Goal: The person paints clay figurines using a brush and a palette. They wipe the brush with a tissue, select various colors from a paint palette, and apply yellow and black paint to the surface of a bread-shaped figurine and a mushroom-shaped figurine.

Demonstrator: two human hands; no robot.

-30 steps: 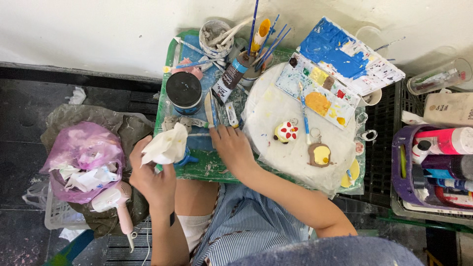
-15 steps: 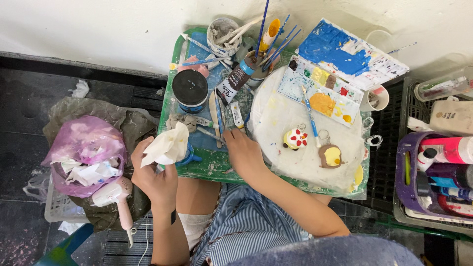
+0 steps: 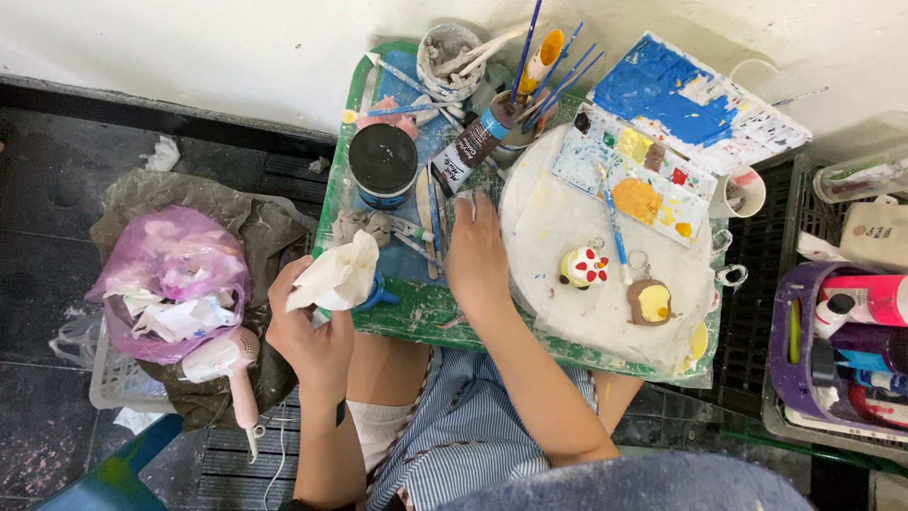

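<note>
The left hand (image 3: 307,331) held a crumpled white tissue (image 3: 339,274) in a closed grip at the near-left edge of the green plastic tray (image 3: 333,180) that served as the bench. The right hand (image 3: 476,255) lay flat and open on the tray, holding nothing, its fingertips (image 3: 470,201) at the lower end of a brown paint tube with a blue cap (image 3: 470,149). The tube lay just ahead of that hand, its long axis slanting away and to the right (cap end farther off). The right hand was plainly the nearer; the left sat well apart, down-left, beside the black round jar lid (image 3: 382,161).
</note>
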